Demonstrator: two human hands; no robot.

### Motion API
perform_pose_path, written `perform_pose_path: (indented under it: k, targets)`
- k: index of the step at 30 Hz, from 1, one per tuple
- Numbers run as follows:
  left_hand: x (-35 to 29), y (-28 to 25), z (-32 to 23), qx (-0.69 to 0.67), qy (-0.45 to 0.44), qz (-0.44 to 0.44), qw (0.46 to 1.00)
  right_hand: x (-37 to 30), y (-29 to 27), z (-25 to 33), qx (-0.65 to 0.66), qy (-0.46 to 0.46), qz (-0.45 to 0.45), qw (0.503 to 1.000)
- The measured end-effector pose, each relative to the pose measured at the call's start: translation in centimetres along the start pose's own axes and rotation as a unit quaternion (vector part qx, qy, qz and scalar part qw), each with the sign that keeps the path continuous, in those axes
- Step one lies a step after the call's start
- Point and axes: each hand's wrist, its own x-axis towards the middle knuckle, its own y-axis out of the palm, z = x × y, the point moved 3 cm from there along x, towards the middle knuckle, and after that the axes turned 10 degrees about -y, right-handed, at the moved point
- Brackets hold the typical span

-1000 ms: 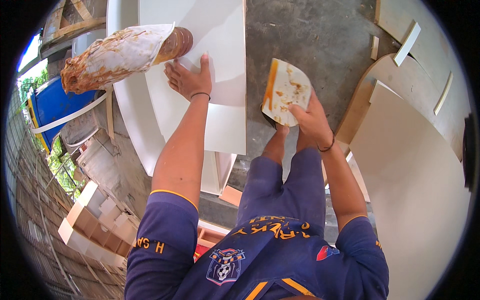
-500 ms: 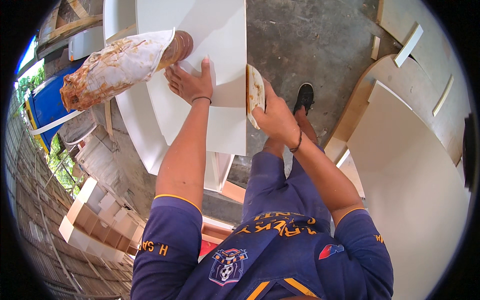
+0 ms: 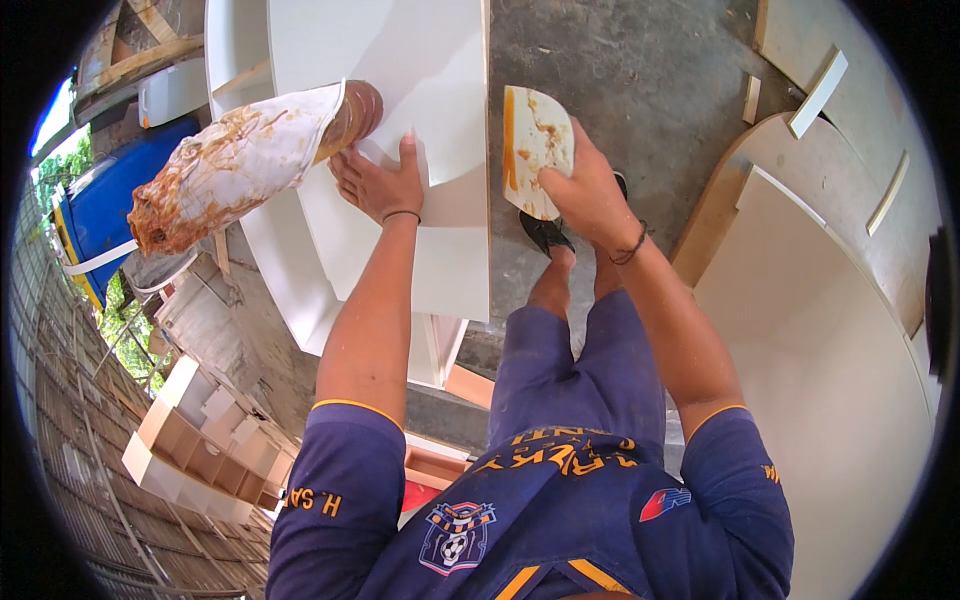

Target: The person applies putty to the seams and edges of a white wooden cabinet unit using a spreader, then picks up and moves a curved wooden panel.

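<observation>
My right hand point(image 3: 587, 190) grips a white glue spreader point(image 3: 540, 150), a flat plate with a rounded edge, smeared with amber glue along its straight left edge. The spreader is held just off the right edge of a white panel point(image 3: 400, 265), apart from it. My left hand point(image 3: 385, 182) rests flat on this panel, thumb spread from the fingers. Right beyond its fingertips is a glue-stained white container point(image 3: 235, 150), shaped like a long bag or sleeve, with a brown ribbed end point(image 3: 362, 108). What the container holds is hidden.
To the right stands a large curved pale board point(image 3: 815, 340) with narrow white strips point(image 3: 818, 95) on boards beyond it. A blue bin point(image 3: 115, 215) is at the far left. Lower left, a shelf unit point(image 3: 200, 450) with compartments. My feet are on the concrete floor point(image 3: 640, 60).
My right hand has drawn the spreader away from the panel's edge, to the right and upward, turning its face into view. My feet have shifted. The left hand has stayed on the panel.
</observation>
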Motion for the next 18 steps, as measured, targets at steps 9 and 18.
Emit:
perform_pose_path:
  k: [9,18]
  targets:
    - [0.2,0.4,0.3,-0.009,0.003,0.005,1.0,2.4,2.5,0.6,0.008,0.003,0.023,1.0]
    - [0.0,-0.1,-0.1,0.012,0.007,-0.008,1.0,6.7,-1.8,0.8,0.05,-0.052,-0.012,0.997]
